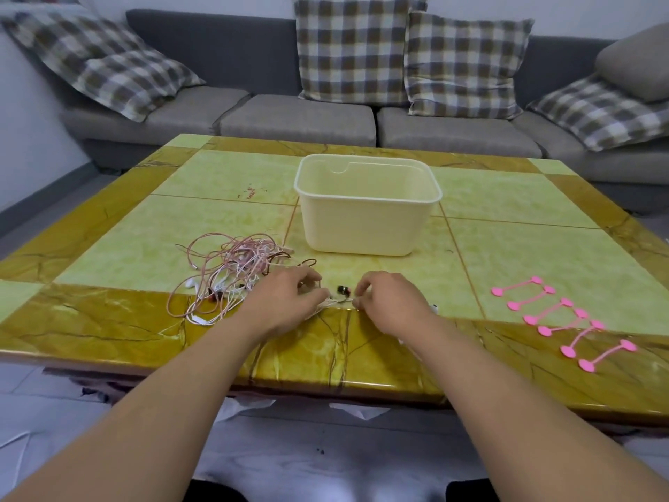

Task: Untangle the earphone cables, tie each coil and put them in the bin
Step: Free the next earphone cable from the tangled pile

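Observation:
A tangle of pink, white and dark earphone cables (231, 269) lies on the table left of centre. My left hand (286, 302) and my right hand (391, 302) sit side by side near the table's front edge. Each pinches a thin white cable strand (338, 301) stretched between them. A small dark earbud (344, 290) lies just beyond that strand. The cream plastic bin (367, 226) stands behind the hands, and nothing shows inside it. Several pink silicone cable ties (564, 320) lie in a row on the right.
The yellow-green tiled table (506, 197) has a darker marbled border along its front edge. A grey sofa (297, 117) with checked cushions stands behind it. Something small and white (434, 307) shows just right of my right hand.

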